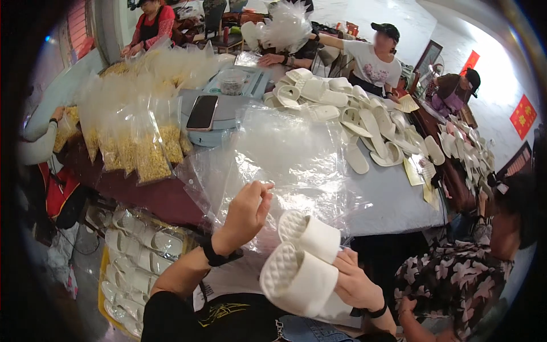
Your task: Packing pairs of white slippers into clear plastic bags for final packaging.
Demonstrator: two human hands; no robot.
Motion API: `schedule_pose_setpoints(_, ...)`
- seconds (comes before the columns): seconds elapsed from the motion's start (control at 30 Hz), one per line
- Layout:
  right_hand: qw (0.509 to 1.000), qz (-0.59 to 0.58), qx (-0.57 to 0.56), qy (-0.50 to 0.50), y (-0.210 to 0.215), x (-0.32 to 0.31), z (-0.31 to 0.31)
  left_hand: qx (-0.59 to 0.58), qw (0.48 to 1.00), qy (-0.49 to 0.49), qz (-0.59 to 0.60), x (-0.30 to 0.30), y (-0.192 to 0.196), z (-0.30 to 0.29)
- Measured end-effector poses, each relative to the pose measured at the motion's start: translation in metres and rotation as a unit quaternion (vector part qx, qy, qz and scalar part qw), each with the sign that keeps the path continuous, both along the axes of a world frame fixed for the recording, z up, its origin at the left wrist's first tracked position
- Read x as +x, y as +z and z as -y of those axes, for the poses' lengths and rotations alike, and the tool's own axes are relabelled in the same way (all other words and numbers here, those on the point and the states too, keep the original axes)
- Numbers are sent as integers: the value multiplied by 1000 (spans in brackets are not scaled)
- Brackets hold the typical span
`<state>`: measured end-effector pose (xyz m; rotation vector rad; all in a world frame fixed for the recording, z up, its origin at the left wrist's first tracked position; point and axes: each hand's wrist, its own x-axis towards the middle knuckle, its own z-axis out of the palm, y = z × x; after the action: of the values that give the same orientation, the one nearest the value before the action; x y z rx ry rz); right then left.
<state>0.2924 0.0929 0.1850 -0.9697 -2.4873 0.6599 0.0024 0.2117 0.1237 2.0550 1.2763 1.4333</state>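
Observation:
My right hand (356,282) grips a pair of white slide slippers (299,273) by their straps, at the near edge of the table. Their quilted insoles face up and toward the left. My left hand (248,214), with a dark band at the wrist, hovers above a stack of clear plastic bags (290,154). Its fingers are loosely bent, with the thumb apart from the forefinger and nothing visible between them. The flat, shiny bags spread across the table in front of me, and their near edges reach toward my forearms.
Filled bags of yellow bits (137,137) stand left, beside a phone (202,112) on a scale. White slippers (370,119) heap at the back right. A yellow-rimmed crate (105,285) of wrapped slippers sits lower left. A person in a patterned top (450,279) is close right; others work around.

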Motion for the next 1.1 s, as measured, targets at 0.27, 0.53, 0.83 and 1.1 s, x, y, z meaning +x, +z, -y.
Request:
schedule_pose_setpoints(0.27, 981, 134, 82, -111, 10, -11, -13, 86, 993, -59, -56, 7, -1, 8)
schedule_pose_setpoints(0.53, 942, 201, 222, -149, 10, -11, -50, 45, 990, -126, -40, 15, 2, 4)
schedule_pose_setpoints(0.83, 986, 100, 102, -89, -6, -31, -72, 111, 973, -198, -45, 11, -4, 6)
schedule_pose_setpoints(1.1, 963, 122, 178, -164, -14, -19, -74, 38, 985, -130, -103, -5, 1, 4)
